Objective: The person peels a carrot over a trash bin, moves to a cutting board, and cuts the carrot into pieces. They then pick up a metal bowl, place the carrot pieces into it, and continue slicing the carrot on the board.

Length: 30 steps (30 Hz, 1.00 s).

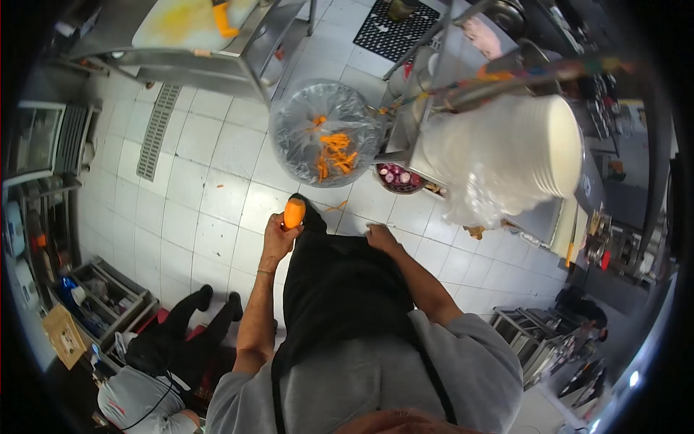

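Observation:
My left hand (280, 236) is wrapped round a thick peeled carrot (294, 213), whose bright orange end points up and away from me. On the other side of my black apron (347, 282), my right hand (384, 238) is closed, its fingers curled in. Whatever it may hold is too small and blurred to make out. In front of both hands stands a round bin lined with a clear plastic bag (293, 155). Orange carrot peelings (336, 153) lie inside it. A few stray peelings (337, 207) are on the tiles between the bin and me.
A bowl of purple onions (397, 178) sits right of the bin. Bagged stacked white tubs (553, 148) rest on the counter there. At upper left is a steel table with a cutting board (181, 25). A person in grey (141, 398) is at lower left, near shelving. A floor drain (157, 134) runs left.

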Each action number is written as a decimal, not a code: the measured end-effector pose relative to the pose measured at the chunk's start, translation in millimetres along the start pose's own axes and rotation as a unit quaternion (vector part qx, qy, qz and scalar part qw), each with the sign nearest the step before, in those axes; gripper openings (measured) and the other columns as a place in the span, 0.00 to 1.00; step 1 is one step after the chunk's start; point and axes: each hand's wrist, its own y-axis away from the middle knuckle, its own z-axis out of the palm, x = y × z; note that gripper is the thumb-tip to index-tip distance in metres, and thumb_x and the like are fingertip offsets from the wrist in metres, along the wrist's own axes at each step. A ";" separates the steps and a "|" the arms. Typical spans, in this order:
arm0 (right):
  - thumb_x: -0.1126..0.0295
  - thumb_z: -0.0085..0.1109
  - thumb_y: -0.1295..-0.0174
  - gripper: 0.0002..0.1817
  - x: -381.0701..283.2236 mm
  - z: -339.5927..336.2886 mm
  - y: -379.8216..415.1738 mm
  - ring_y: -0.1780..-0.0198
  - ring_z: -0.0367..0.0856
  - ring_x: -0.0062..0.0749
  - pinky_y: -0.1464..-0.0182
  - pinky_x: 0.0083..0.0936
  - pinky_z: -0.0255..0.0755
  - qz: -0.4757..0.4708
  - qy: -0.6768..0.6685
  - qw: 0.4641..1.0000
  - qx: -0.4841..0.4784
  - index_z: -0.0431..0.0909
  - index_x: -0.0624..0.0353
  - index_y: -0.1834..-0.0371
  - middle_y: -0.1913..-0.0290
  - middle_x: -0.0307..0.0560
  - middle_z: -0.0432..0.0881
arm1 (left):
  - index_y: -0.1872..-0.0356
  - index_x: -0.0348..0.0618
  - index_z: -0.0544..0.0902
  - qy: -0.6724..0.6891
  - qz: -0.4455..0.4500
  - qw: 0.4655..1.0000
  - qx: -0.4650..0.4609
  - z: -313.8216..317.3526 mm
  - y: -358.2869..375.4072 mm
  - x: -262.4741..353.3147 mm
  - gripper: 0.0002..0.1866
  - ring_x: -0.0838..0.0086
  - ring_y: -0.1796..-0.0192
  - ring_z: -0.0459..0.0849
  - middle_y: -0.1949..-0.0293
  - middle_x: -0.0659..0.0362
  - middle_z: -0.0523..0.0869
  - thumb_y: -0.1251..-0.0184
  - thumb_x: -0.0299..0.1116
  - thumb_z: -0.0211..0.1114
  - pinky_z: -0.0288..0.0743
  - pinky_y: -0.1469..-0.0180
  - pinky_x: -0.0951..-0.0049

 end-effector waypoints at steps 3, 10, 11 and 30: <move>0.63 0.54 0.33 0.23 49.9 -5.9 56.7 0.39 0.83 0.60 0.33 0.47 0.76 0.085 0.010 0.987 -0.135 0.83 0.61 0.39 0.40 0.66 0.84 | 0.53 0.34 0.85 -0.050 0.054 0.997 -0.015 21.2 10.0 9.2 0.19 0.64 0.60 0.83 0.61 0.52 0.83 0.46 0.27 0.77 0.79 0.55 0.63; 0.61 0.57 0.35 0.19 260.8 61.9 186.5 0.42 0.85 0.60 0.36 0.46 0.79 0.311 -0.142 0.923 0.178 0.88 0.60 0.49 0.46 0.63 0.88 | 0.44 0.35 0.79 -0.179 0.120 0.975 -0.059 112.9 75.6 50.7 0.26 0.60 0.50 0.90 0.54 0.48 0.89 0.45 0.25 0.75 0.84 0.47 0.65; 0.62 0.57 0.36 0.18 287.1 77.2 199.6 0.44 0.86 0.60 0.38 0.46 0.80 0.317 -0.158 0.909 0.219 0.88 0.60 0.51 0.48 0.63 0.88 | 0.41 0.35 0.76 -0.127 0.109 0.982 -0.092 133.5 82.7 47.5 0.29 0.62 0.51 0.90 0.54 0.50 0.88 0.45 0.25 0.75 0.84 0.48 0.65; 0.68 0.63 0.39 0.05 406.8 145.7 356.3 0.67 0.87 0.43 0.71 0.42 0.79 0.185 -0.237 0.953 0.039 0.81 0.57 0.64 0.66 0.47 0.84 | 0.26 0.47 0.57 0.048 0.193 0.936 -0.291 439.9 147.0 240.8 0.43 0.68 0.46 0.83 0.46 0.53 0.79 0.39 0.19 0.71 0.84 0.47 0.66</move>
